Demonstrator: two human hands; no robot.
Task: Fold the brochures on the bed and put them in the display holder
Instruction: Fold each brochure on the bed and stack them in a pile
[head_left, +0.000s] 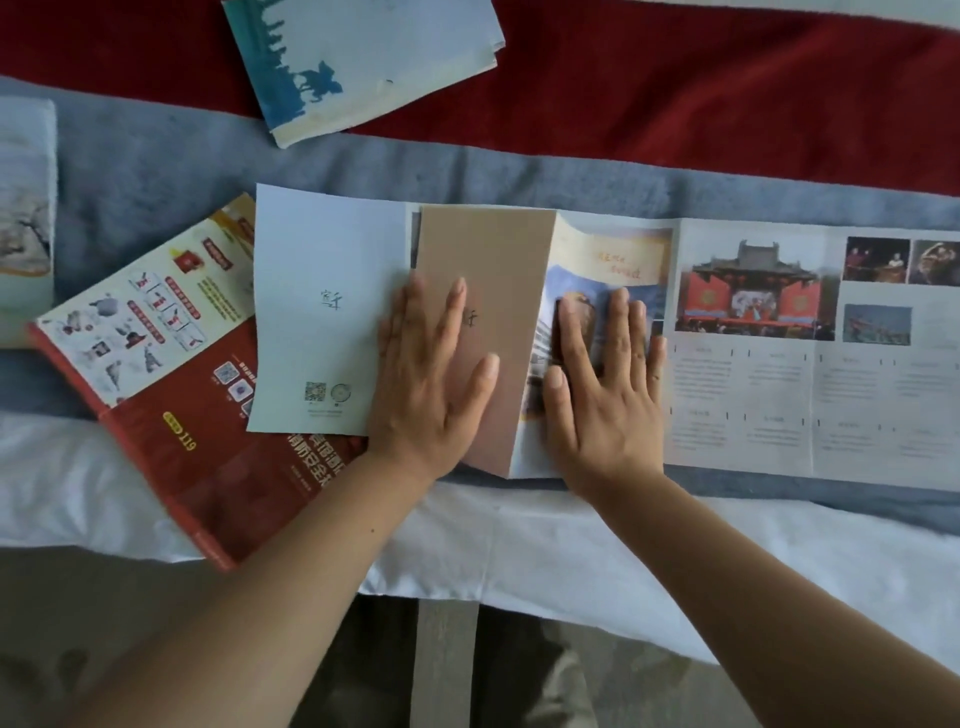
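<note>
Obs: long brochure (748, 364) part-folded across bed (519, 545), centre to 3 o'clock. Your L hand (423, 384) presses tan panel (493, 249) flat; R hand (605, 400) presses photo panel (608, 254) beside it. Fingers straight, released, grasping nothing. Red brochure (171, 374) at 8 o'clock, blue brochure (363, 57) at 12.

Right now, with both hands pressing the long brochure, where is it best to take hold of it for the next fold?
Probably the near edge of the flat stage-photo panel, from the person's side: it lies unfolded beside the right hand, while the left hand pins the folded tan panel.
</note>
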